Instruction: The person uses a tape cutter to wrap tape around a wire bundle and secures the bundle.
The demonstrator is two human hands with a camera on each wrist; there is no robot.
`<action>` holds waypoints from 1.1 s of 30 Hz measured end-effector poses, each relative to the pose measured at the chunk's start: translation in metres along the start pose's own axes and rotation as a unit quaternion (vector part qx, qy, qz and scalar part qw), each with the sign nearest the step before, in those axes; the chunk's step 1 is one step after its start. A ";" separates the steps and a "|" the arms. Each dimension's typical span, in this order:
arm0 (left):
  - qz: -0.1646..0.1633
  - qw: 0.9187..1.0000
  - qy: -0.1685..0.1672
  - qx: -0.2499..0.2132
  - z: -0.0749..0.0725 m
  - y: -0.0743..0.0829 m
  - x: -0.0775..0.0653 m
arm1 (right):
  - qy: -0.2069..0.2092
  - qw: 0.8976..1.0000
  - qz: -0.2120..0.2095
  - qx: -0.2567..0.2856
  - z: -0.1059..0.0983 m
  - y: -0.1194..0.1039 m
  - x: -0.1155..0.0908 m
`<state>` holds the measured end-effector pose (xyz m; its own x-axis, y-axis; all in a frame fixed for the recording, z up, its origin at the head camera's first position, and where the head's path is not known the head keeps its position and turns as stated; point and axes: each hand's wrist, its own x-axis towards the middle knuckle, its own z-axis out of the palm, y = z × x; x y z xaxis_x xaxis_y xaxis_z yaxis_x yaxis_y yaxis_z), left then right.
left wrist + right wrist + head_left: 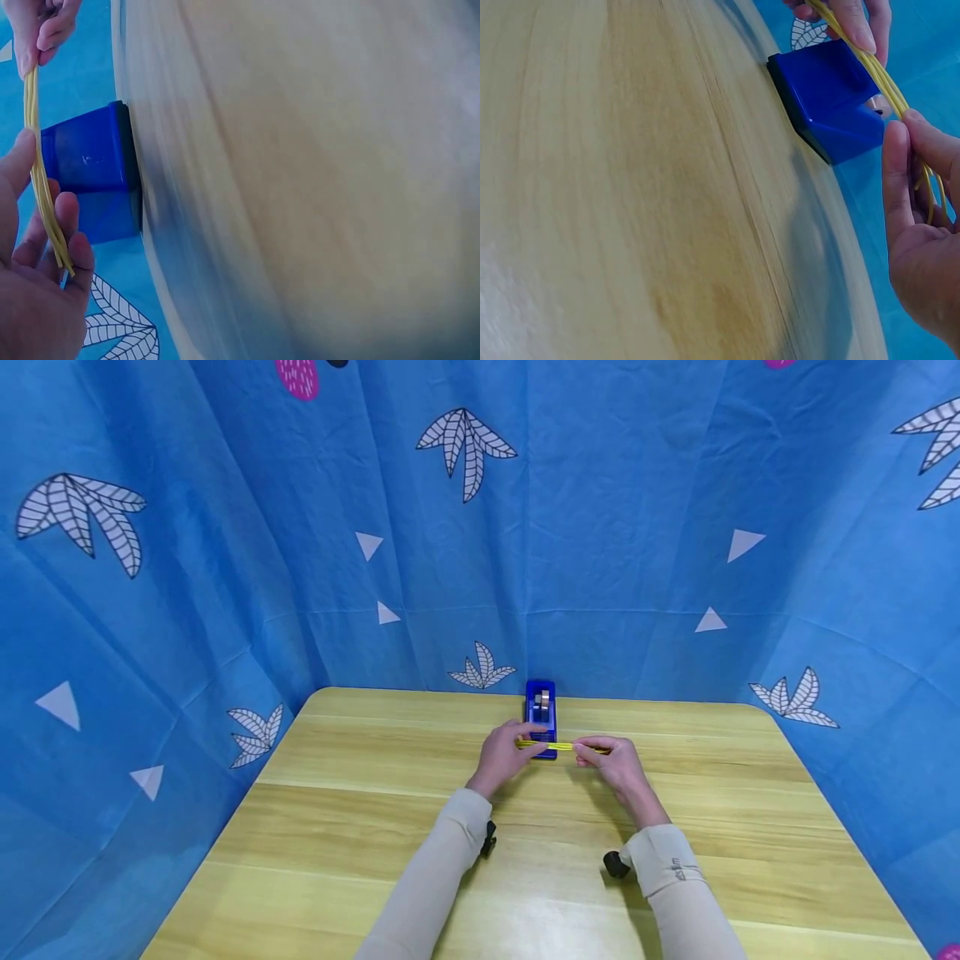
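Note:
A bundle of thin yellow strands (pixel 560 746) stretches side to side between my two hands, above the table. My left hand (pixel 504 757) pinches its left part between thumb and fingers; in the left wrist view the strands' ends (pixel 60 255) lie across the curled fingers. With thumb and index finger, my right hand (pixel 617 765) pinches the other part, and looped ends (pixel 928 176) hang past its palm in the right wrist view. Just behind the bundle stands a blue tape dispenser (pixel 551 720), its lower front partly covered by the left hand and the strands.
The dispenser holds a small roll (pixel 545 697) and sits at the far edge of the light wooden table (pixel 360 827). A blue patterned curtain (pixel 600 510) hangs behind and on both sides. Dark wrist cameras (pixel 616 863) poke out below the sleeves.

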<state>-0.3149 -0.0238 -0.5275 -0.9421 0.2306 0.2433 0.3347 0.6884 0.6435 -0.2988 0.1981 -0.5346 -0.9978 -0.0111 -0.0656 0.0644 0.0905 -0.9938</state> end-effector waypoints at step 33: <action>-0.007 0.992 -0.005 -0.127 0.007 -0.006 0.001 | 0.016 0.849 -0.249 -0.466 0.033 -0.019 -0.003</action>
<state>-0.3179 -0.0230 -0.5368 -0.9467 0.2290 0.2267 0.3139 0.4968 0.8091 -0.2961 0.1633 -0.5186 -0.8980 -0.2539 0.3593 -0.3923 0.8316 -0.3930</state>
